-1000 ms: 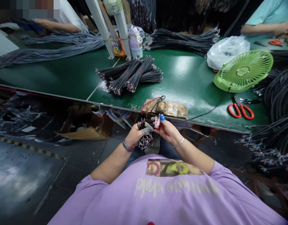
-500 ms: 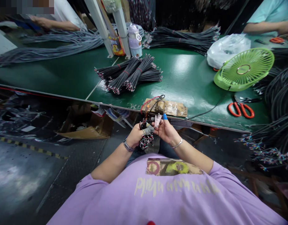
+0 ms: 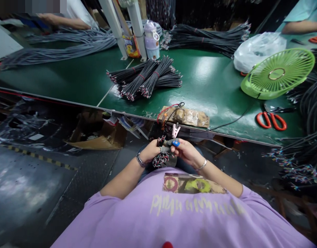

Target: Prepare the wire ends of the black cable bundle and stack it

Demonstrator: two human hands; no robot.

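Note:
My left hand (image 3: 153,150), with grey covers on its fingertips, is wrapped round a bundle of thin black cables (image 3: 161,159). Red and white wire ends of that bundle show below the fingers. My right hand (image 3: 187,151) is closed in a pinch right beside the left fingertips, a blue cover on one finger. What it pinches is too small to make out. Just beyond both hands a pale pink clip (image 3: 176,131) stands at the table edge. Behind it lies a wooden block (image 3: 193,117) with red and black leads on it.
Tied bundles of black cable (image 3: 148,77) lie on the green table (image 3: 207,79). To the right are red-handled scissors (image 3: 271,120), a green fan (image 3: 277,74) and a plastic bag (image 3: 259,51). A bottle (image 3: 151,41) stands by the posts. Two other people sit across the table.
My right hand has drawn back from the pink clip and closed beside the left fingertips. The clip now stands uncovered. My left hand still holds the cables. The view has shifted slightly.

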